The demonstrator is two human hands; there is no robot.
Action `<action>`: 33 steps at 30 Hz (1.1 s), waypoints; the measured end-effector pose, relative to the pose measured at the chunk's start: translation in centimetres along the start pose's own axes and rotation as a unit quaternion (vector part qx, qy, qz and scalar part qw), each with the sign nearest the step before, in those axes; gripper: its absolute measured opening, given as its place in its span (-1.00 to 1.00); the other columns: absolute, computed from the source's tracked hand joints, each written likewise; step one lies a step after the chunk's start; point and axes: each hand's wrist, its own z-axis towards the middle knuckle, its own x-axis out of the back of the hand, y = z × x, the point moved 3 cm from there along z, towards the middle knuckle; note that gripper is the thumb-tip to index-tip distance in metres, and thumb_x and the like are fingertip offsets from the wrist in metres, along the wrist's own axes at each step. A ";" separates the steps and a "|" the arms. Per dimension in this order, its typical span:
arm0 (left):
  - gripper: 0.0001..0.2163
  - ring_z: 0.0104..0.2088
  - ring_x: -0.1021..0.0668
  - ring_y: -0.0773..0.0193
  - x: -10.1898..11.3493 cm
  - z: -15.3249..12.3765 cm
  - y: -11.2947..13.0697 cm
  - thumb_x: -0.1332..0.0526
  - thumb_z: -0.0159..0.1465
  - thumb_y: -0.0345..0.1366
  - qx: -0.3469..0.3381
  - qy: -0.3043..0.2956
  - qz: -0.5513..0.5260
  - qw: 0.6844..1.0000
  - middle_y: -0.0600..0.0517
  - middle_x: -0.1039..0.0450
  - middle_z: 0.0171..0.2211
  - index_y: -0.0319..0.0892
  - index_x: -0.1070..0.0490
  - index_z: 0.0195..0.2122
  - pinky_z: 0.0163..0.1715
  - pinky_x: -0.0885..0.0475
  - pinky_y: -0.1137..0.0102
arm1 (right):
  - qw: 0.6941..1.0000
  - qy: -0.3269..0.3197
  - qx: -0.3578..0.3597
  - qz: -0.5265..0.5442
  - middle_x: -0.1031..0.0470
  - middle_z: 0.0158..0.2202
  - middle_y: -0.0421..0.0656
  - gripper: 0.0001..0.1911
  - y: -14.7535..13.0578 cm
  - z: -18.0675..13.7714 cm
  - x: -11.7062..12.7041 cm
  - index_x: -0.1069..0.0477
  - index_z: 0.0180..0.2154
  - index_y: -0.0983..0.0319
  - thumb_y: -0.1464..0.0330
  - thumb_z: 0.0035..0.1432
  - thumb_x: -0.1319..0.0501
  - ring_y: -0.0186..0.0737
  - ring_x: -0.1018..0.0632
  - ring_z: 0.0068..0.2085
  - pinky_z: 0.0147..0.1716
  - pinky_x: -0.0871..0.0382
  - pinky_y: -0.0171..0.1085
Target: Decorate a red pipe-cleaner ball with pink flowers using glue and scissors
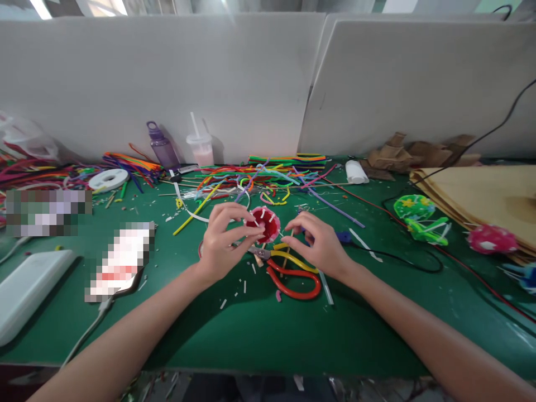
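Observation:
My left hand (221, 243) holds a small cup-shaped piece (273, 224), fuzzy red and pink with white bits on its rim, its hollow turned toward me. Thumb and fingers pinch its left side. Just right of it, my right hand (318, 240) is closed in a pinch; a thin white bit shows by its fingertips, too small to tell if it is gripped. Beneath both hands lie scissors (293, 259) with one yellow and one red handle, their blades partly hidden by my left hand. A blue tool with a black cord (345, 238) is partly behind my right hand.
Colourful pipe cleaners (268, 174) lie tangled at the back, near a purple bottle (164, 149) and a drink cup (201, 151). Left are a phone (121, 262) and a white box (33, 290). Right are green (414, 206) and pink (492, 239) fuzzy pieces and brown paper (473, 190).

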 end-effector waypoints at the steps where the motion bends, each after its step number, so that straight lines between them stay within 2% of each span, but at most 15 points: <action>1: -0.82 -0.13 -0.47 0.20 -0.1 -0.1 0.1 -0.35 0.13 -0.35 -0.017 -0.005 0.005 1.000 0.06 -0.49 -0.27 0.09 -0.56 -0.26 -0.14 -0.43 0.21 | 1.000 -0.016 -0.022 0.017 -0.37 -0.40 -0.18 -0.90 0.1 0.0 -0.3 -0.38 -0.32 0.19 0.29 0.20 -0.21 -0.25 -0.42 -0.36 -0.40 -0.26 -0.27; 4: -0.80 -0.13 -0.47 0.19 -0.4 -0.6 0.3 -0.34 0.14 -0.35 -0.047 -0.028 0.015 0.998 0.07 -0.51 -0.28 0.11 -0.56 -0.24 -0.15 -0.44 0.21 | 0.997 -0.035 -0.060 0.044 -0.42 -0.37 -0.18 -0.84 0.4 0.0 -0.9 -0.38 -0.33 0.20 0.28 0.27 -0.14 -0.28 -0.42 -0.37 -0.40 -0.24 -0.28; 10: -0.75 -0.11 -0.48 0.18 -0.8 -1.1 0.7 -0.32 0.16 -0.39 -0.068 -0.057 0.008 0.996 0.06 -0.53 -0.27 0.11 -0.55 -0.18 -0.15 -0.45 0.22 | 0.998 -0.021 -0.061 0.023 -0.42 -0.41 -0.19 -0.86 0.3 -0.2 -1.2 -0.38 -0.41 0.21 0.34 0.20 -0.19 -0.29 -0.41 -0.40 -0.41 -0.23 -0.28; 16: -0.77 -0.09 -0.48 0.18 -1.0 -1.2 0.8 -0.30 0.18 -0.38 -0.047 -0.075 -0.020 0.996 0.06 -0.53 -0.27 0.11 -0.54 -0.18 -0.13 -0.43 0.22 | 0.994 -0.003 -0.088 0.058 -0.46 -0.45 -0.19 -0.92 0.1 0.0 -1.1 -0.42 -0.43 0.21 0.42 0.12 -0.21 -0.29 -0.43 -0.43 -0.44 -0.23 -0.29; 22: -0.83 -0.11 -0.48 0.19 -1.0 -1.1 1.2 -0.29 0.20 -0.36 -0.076 -0.066 0.017 0.995 0.06 -0.53 -0.28 0.08 -0.55 -0.22 -0.15 -0.45 0.23 | 0.982 0.020 -0.140 0.127 -0.52 -0.45 -0.17 -0.91 0.1 0.0 -1.1 -0.44 -0.45 0.21 0.37 0.08 -0.22 -0.24 -0.49 -0.41 -0.43 -0.28 -0.28; 26: -0.75 -0.08 -0.46 0.18 -1.0 -1.0 1.5 -0.31 0.16 -0.42 -0.091 -0.054 0.012 0.994 0.05 -0.52 -0.26 0.05 -0.52 -0.17 -0.15 -0.46 0.25 | 0.981 0.051 -0.145 0.115 -0.41 -0.56 -0.23 -0.83 -0.4 -0.1 -1.1 -0.34 -0.55 0.20 0.38 0.07 -0.20 -0.31 -0.39 -0.50 -0.49 -0.21 -0.30; 29: -0.66 -0.04 -0.44 0.16 -1.0 -1.0 1.7 -0.34 0.12 -0.42 -0.083 -0.065 0.004 0.994 0.02 -0.49 -0.18 0.05 -0.49 -0.08 -0.07 -0.42 0.21 | 0.989 0.077 -0.110 0.069 -0.24 -0.62 -0.29 -0.79 -0.6 -0.2 -0.9 -0.24 -0.57 0.19 0.43 0.05 -0.18 -0.37 -0.28 -0.56 -0.53 -0.14 -0.31; 31: -0.59 -0.03 -0.43 0.13 -0.9 -0.8 1.6 -0.38 0.09 -0.34 -0.050 -0.070 -0.012 0.996 -0.02 -0.47 -0.11 0.06 -0.46 -0.01 -0.01 -0.37 0.16 | 0.994 0.105 -0.043 0.005 -0.18 -0.62 -0.30 -0.78 -0.7 -0.3 -0.3 -0.20 -0.56 0.18 0.46 0.07 -0.16 -0.36 -0.25 -0.56 -0.53 -0.13 -0.30; 33: -0.60 -0.02 -0.43 0.09 -0.8 -0.5 1.4 -0.39 0.07 -0.27 0.013 -0.068 -0.044 0.997 -0.04 -0.45 -0.09 0.04 -0.48 -0.03 0.02 -0.33 0.12 | 0.989 0.121 0.042 -0.078 -0.19 -0.59 -0.26 -0.77 -0.9 -0.3 0.3 -0.19 -0.55 0.17 0.49 0.10 -0.13 -0.33 -0.26 -0.52 -0.51 -0.13 -0.28</action>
